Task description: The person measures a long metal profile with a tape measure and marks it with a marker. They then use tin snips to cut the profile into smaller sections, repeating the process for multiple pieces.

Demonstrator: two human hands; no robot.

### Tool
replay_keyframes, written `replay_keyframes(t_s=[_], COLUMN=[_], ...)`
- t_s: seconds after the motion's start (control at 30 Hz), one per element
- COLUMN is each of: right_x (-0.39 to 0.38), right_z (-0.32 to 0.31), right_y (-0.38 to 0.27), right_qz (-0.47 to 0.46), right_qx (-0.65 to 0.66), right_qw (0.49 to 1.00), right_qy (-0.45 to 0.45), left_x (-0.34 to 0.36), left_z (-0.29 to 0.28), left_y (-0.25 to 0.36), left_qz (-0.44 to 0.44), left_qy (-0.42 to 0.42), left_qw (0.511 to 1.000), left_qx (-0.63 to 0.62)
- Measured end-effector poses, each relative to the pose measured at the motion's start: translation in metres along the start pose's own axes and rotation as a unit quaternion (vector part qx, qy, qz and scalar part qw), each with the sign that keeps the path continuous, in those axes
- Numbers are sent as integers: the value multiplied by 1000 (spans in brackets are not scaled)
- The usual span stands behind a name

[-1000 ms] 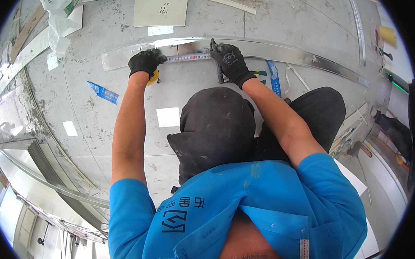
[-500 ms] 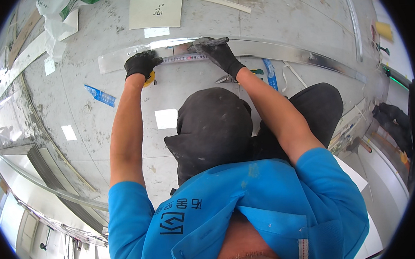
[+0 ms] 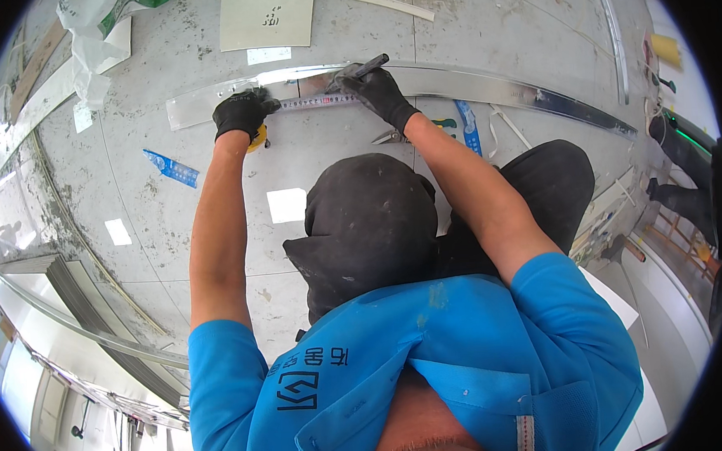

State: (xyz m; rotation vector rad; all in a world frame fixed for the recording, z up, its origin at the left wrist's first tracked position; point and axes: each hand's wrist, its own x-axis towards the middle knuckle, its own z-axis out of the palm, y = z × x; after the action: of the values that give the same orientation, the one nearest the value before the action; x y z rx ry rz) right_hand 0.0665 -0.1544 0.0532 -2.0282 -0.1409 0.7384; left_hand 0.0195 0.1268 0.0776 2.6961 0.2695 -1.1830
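Observation:
My gloved left hand (image 3: 241, 111) is closed at the left part of a shiny metal strip (image 3: 468, 82), over the end of a tape measure's blade (image 3: 308, 102); its yellow case (image 3: 258, 141) shows beneath my wrist. The blade lies along the strip's lower edge. My gloved right hand (image 3: 373, 88) is closed on a dark pen-like tool (image 3: 376, 62), held slanted over the strip just above the blade. A cutting tool with open jaws (image 3: 389, 137) lies below my right hand, beside a blue torn wrapper (image 3: 466, 126).
A cream panel (image 3: 265, 16) and crumpled plastic (image 3: 86, 56) lie beyond the strip. Another blue piece (image 3: 171, 167) lies left of my arm. Stacked grey boards (image 3: 107, 324) are at lower left. Another person's dark-trousered legs (image 3: 675, 157) are at the right edge.
The dark tool in my right hand has gone from upright to slanted, and that hand has shifted left. The cutting tool is now uncovered. The other person's legs have moved at the right.

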Motion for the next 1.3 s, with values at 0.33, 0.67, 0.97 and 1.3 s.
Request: replay_keyframes(t_s=[0.33,0.67,0.97,1.3], right_x=[3,-21,16,70], right_z=[1,-100,-39,106], right_y=[10,39,18,-123], right_qz=[-25,-222,-334,-487], right_qx=[122,-360,-318,-146], right_qw=[991,903,880,861], right_qy=[39,80,113,13], left_x=[6,-6,-35,-172], left_z=[17,-5,33,94], left_y=[-8,-1,-62,-158], left_qz=[33,18,230,142], left_qy=[73,5,38,-84], left_qw=[997,1000,972,973], left_qx=[-22,1,-15,-159])
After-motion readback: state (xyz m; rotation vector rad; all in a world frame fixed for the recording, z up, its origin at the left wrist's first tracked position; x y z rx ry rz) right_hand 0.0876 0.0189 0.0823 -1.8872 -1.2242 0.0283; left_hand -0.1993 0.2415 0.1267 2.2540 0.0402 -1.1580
